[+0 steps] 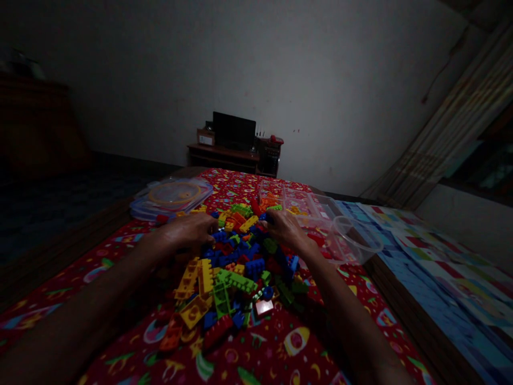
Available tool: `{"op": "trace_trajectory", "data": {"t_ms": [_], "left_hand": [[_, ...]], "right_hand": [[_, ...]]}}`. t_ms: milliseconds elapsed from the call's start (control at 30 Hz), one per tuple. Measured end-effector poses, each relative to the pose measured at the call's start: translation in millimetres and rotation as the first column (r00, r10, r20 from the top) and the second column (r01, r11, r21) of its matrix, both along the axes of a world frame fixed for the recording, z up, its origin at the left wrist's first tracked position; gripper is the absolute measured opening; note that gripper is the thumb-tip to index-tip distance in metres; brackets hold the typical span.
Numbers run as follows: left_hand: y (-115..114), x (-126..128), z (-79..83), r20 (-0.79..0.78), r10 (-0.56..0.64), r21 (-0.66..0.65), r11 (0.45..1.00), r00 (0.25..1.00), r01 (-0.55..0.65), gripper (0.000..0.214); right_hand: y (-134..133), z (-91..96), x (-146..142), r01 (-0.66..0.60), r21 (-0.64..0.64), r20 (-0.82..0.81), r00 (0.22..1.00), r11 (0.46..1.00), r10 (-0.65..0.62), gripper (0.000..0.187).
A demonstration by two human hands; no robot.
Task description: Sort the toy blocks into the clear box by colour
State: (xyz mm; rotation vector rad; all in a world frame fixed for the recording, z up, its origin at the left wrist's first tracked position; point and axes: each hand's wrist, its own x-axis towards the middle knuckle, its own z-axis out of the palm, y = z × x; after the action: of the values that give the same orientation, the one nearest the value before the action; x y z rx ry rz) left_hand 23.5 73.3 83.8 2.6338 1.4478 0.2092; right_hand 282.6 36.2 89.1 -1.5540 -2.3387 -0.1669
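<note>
A heap of toy building bricks in blue, green, yellow, red and orange lies in front of me. At its left edge my left hand reaches in, fingers curled down among the bricks; whatever they hold is hidden. From the other side my right hand rests on the heap. Its fingers are bent inward beside some blue bricks, and I cannot make out what is between them. Closer to me lie long yellow bricks, a green brick and a pale pink brick.
A clear divided plastic box with some sorted bricks stands back right, a clear round tub at its near corner. Stacked clear lids lie at left. Everything sits on a red patterned cloth. A monitor stands far back.
</note>
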Motion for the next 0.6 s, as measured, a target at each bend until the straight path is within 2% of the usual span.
{"op": "trace_trajectory", "data": {"t_ms": [100,200,267,433,600], "left_hand": [[3,3,4.5,0.014,-0.046,-0.040,0.998,0.999,0.047,0.021],[4,7,10.7,0.187,-0.100,-0.061,0.992,0.977,0.113,0.030],[1,12,12.4,0.253,-0.093,-0.058,0.992,0.963,0.112,0.039],[-9,24,8.9,0.307,-0.086,-0.067,0.992,0.948,0.111,0.059],[-10,30,5.2,0.414,-0.119,-0.054,0.986,0.902,0.155,0.062]], "right_hand": [[-2,2.8,-2,-0.034,-0.034,-0.067,0.997,0.999,0.031,0.012],[-4,3.8,-4,-0.085,-0.034,-0.133,0.988,0.996,0.080,0.011],[-5,3.3,-7,-0.099,-0.013,-0.150,0.984,0.995,0.096,0.011],[-7,-0.1,-16,-0.210,-0.034,-0.226,0.954,0.977,0.197,0.018],[-7,-0.9,-21,-0.326,-0.091,-0.349,0.895,0.941,0.276,0.024]]}}
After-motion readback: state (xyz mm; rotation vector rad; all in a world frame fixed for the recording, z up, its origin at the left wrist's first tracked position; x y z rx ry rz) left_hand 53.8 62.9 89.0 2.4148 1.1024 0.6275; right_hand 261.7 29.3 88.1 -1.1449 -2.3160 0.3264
